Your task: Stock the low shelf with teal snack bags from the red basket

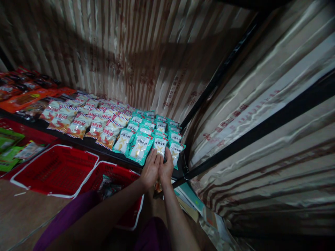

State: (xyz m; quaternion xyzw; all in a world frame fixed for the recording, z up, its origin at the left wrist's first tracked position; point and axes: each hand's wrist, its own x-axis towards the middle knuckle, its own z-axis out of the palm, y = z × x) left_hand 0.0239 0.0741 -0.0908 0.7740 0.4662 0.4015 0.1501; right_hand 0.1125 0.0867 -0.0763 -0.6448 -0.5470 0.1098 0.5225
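Note:
At the front right of the shelf, my left hand [150,170] and my right hand [165,168] close on the two lower sides of a teal-and-white snack packet [160,145]. My fingers bend around its bottom end, and my hands touch each other at the wrist side. Rows of similar teal packets [141,144] lie around it, packed side by side, with one more just right of my right hand. Left of these, several white-and-orange snack packets [80,124] lie in overlapping rows. My fingers hide the lower part of the held packet.
A red basket [98,164] with white trim stands below the shelf. Another red basket beside it holds a few small packets [106,183]. Orange packages [28,97] lie at the shelf's far left. A black metal bar [235,150] and striped curtain [125,45] enclose the right and back.

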